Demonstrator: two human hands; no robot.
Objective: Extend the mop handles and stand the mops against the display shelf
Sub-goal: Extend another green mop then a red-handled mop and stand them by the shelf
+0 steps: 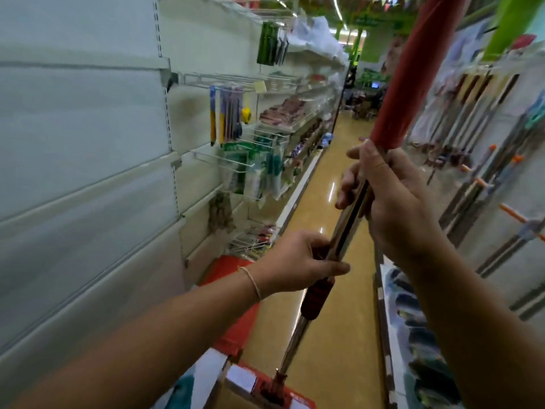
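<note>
Mop handle (351, 214), shiny metal tube, runs steeply up through the aisle between both hands. Right hand (395, 199) is wrapped tight around the tube just under the red grip sleeve (413, 69), which rises above it out of frame. Left hand (298, 261) sits lower, fingers pinched closed around the tube just above the dark red locking collar (317, 296). Below the left hand the tube drops to the red mop head (274, 391) near the floor. Thin band on the left wrist. Display shelf (88, 172) with hanging goods stands left of the left hand; other mops (483, 187) lean on the racks right of the right hand. Blurry overall.
</note>
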